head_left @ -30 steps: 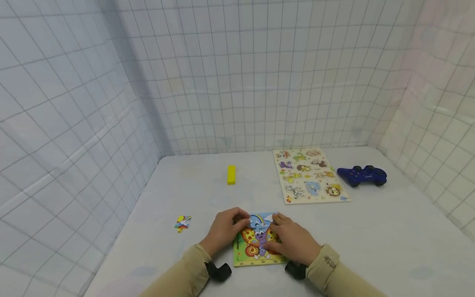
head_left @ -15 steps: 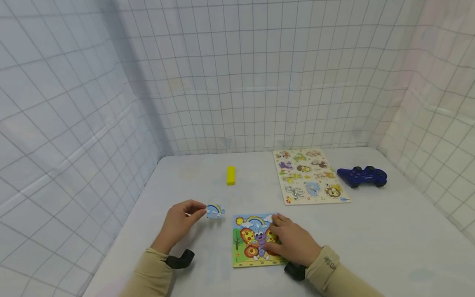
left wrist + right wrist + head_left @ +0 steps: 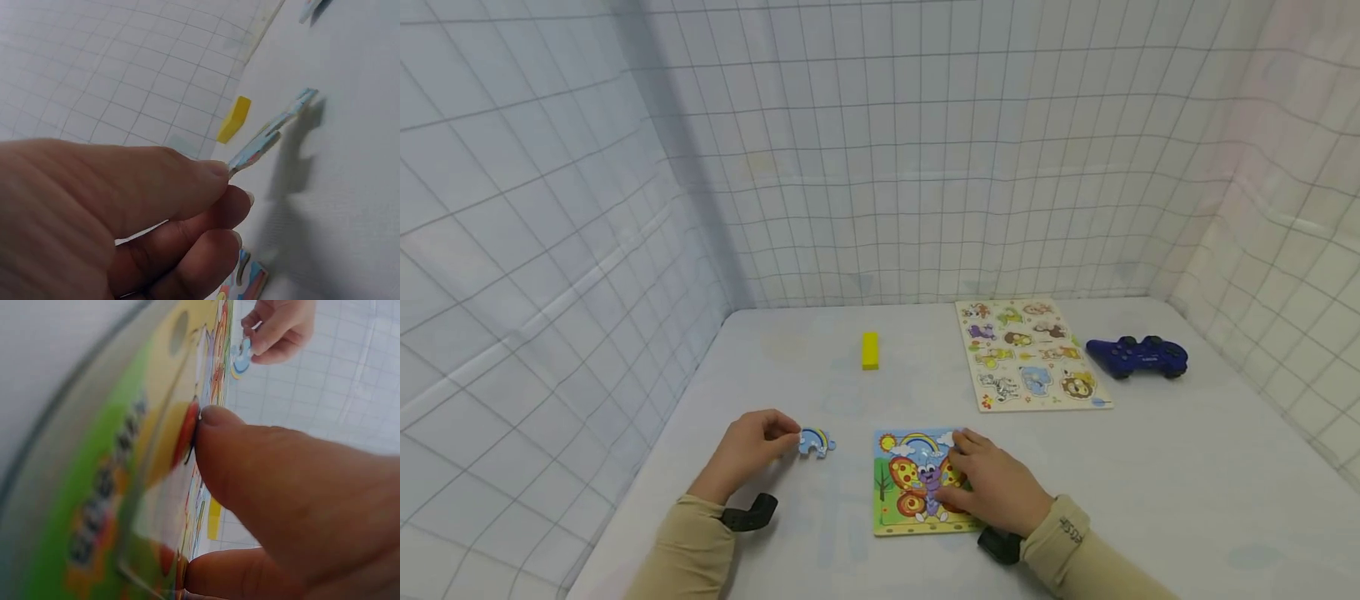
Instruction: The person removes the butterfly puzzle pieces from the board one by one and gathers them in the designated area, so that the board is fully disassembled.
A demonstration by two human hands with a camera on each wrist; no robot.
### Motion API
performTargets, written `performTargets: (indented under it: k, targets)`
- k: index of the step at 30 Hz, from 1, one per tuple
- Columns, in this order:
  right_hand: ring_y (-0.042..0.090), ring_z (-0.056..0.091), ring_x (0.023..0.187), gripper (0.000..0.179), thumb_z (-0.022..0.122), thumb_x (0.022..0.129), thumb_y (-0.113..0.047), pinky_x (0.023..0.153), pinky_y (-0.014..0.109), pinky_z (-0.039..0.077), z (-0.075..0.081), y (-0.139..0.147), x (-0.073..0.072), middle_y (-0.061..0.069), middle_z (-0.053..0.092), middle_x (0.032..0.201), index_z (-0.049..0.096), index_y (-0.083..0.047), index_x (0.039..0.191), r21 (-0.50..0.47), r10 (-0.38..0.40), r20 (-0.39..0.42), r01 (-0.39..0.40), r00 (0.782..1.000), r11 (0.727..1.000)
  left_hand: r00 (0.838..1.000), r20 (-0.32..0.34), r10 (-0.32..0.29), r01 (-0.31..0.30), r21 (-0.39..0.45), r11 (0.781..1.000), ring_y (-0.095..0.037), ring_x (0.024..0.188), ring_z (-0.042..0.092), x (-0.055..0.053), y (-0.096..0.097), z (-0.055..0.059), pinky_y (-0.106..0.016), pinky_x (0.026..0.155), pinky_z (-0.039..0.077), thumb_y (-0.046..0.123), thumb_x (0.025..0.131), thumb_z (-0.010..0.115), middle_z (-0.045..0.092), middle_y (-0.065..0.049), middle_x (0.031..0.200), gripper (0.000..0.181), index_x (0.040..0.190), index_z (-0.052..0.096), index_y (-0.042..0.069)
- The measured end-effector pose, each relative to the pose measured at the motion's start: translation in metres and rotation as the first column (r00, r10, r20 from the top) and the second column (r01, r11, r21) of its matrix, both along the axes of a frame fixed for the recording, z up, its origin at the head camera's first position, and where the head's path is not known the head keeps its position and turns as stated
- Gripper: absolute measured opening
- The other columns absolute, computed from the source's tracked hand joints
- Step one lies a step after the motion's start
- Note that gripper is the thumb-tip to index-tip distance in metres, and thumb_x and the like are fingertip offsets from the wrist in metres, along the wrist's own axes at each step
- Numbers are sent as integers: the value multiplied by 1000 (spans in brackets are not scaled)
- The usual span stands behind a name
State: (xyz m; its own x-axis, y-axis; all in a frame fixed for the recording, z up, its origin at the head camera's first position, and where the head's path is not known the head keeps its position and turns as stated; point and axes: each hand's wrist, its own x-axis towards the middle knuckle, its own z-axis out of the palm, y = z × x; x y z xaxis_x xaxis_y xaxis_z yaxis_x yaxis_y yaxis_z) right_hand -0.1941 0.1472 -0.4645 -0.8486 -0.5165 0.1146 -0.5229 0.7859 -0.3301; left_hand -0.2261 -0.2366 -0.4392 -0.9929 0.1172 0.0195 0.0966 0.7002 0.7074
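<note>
My left hand (image 3: 747, 450) pinches a light-blue jigsaw piece printed with a rainbow (image 3: 816, 442) between thumb and fingers, left of the butterfly puzzle board (image 3: 891, 500). In the left wrist view the piece (image 3: 269, 137) is tilted close over the table, casting a shadow. Below the curled fingers a second colourful jigsaw piece (image 3: 250, 278) shows; in the head view the hand hides it. The right hand (image 3: 996, 483) rests on the right part of the board, covering one wing. Its thumb (image 3: 225, 444) touches the picture, with a finger farther up near the top edge.
A yellow block (image 3: 870, 351) stands at the back middle. An animal puzzle board (image 3: 1022, 400) lies at the back right, with a blue game controller (image 3: 1138, 357) beside it. Grid-patterned sheeting (image 3: 910, 167) rises behind the white table and along both sides.
My left hand has left the board's upper left and moved left, now with the rainbow piece in its fingers. That piece has lowered and turned slightly. My right hand stays on the board.
</note>
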Motion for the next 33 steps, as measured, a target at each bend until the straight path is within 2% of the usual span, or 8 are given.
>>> performTargets:
  k: [6, 16, 26, 33]
  targets:
    - [42, 46, 143, 59, 72, 93, -51, 107, 56, 47, 1, 0, 1, 23, 54, 149, 71, -3, 127, -4, 2, -2, -2, 1000, 1000, 1000, 19, 19, -18, -65, 998, -13, 75, 60, 0, 4, -6, -32, 69, 50, 12, 94, 72, 69, 0, 86, 7, 101, 72, 9]
    - [43, 47, 142, 59, 71, 94, -51, 107, 56, 46, 1, 0, 1, 24, 54, 148, 71, -3, 128, 2, 4, -18, -4, 1000, 1000, 999, 42, 33, -31, -52, 998, -15, 75, 60, -5, -1, -8, -33, 69, 49, 14, 97, 66, 69, -2, 91, 11, 106, 70, 9]
    - [44, 46, 142, 60, 71, 95, -50, 108, 56, 46, 2, 0, 2, 26, 53, 148, 69, -1, 130, -1, 9, -6, -9, 1000, 1000, 999, -9, 51, -52, -136, 989, -15, 79, 57, -10, 0, -14, -33, 73, 46, 21, 97, 70, 66, 0, 88, 7, 98, 68, 13]
    - [43, 46, 142, 60, 71, 94, -50, 108, 56, 46, 1, 0, 1, 25, 54, 149, 69, -2, 130, 2, 4, -3, -4, 1000, 1000, 998, -24, 52, -54, -148, 987, -16, 78, 56, -12, -1, -15, -33, 71, 45, 19, 94, 71, 64, -1, 86, 8, 94, 67, 13]
